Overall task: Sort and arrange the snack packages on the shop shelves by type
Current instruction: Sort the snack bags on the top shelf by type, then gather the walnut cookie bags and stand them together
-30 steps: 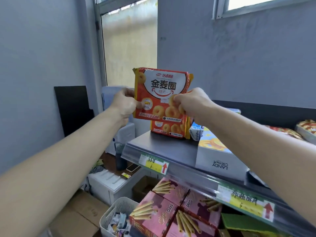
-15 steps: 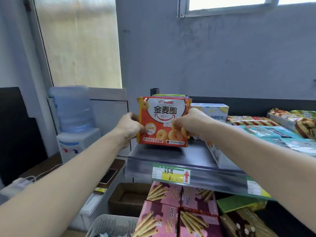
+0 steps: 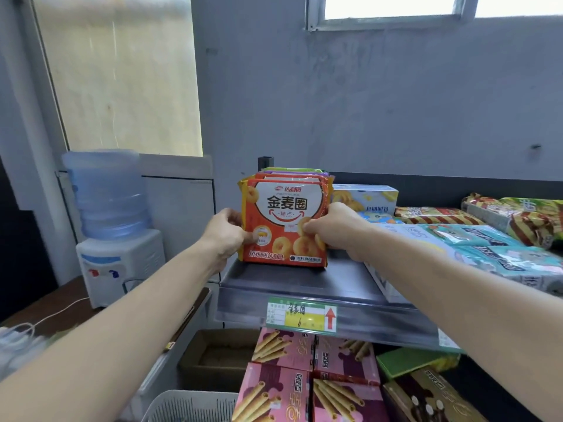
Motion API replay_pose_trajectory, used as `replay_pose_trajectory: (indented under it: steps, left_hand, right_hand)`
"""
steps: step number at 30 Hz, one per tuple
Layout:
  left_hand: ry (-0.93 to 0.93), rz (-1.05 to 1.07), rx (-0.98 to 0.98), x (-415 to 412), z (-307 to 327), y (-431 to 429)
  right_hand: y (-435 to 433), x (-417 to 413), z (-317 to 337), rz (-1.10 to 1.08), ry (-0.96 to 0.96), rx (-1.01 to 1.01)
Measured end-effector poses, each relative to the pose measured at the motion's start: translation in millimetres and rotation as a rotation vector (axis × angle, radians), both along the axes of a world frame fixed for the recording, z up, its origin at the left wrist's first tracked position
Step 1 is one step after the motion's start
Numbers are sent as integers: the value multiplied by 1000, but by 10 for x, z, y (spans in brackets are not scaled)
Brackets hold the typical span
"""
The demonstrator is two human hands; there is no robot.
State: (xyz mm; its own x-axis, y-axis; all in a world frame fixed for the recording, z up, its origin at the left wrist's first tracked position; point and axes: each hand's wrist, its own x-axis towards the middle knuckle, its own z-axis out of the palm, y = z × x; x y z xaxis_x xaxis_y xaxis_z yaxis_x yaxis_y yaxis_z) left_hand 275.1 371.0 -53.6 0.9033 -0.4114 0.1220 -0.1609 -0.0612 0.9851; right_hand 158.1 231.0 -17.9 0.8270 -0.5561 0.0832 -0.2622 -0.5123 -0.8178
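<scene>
An orange ring-biscuit packet (image 3: 285,222) stands upright at the left end of the top grey shelf (image 3: 292,283). It is the front one of a row of packets; orange, purple and green edges show behind it. My left hand (image 3: 227,236) pinches its left side and my right hand (image 3: 330,229) grips its right side. The packet's bottom edge rests on the shelf.
To the right on the top shelf lie a white-yellow box (image 3: 365,197), teal packets (image 3: 487,248) and striped packets (image 3: 438,215). Pink wafer-roll boxes (image 3: 307,376) fill the shelf below. A water dispenser (image 3: 112,220) stands left, with a cardboard box (image 3: 219,357) and white basket (image 3: 189,406) lower.
The packet came down from head height and now stands on the shelf in front of the row. Both hands stayed on it.
</scene>
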Motion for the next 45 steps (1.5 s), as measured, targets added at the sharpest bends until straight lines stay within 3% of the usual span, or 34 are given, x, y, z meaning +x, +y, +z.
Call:
replay_pose_trajectory:
  steps: [6, 11, 17, 21, 27, 45]
  left_hand:
    - [-54, 77, 67, -48, 102, -6]
    - [-381, 254, 25, -255, 329, -134]
    - [-603, -45, -96, -955, 575, -655]
    - [-530, -333, -134, -1469, 586, -1021]
    - [-428, -531, -145, -2039, 647, -1488]
    - [-200, -670, -14, -4042, 588, -3539]
  right_hand:
    - [-63, -35, 76, -32, -73, -28]
    - [-140, -224, 144, -128, -241, -172]
    - [-335, -677, 116, -234, -296, -342]
    - [-598, -1138, 120, -338, -294, -395]
    - [-1104, -1977, 180, -489, -310, -443]
    - [-3176, -4531, 124, -754, -318, -333]
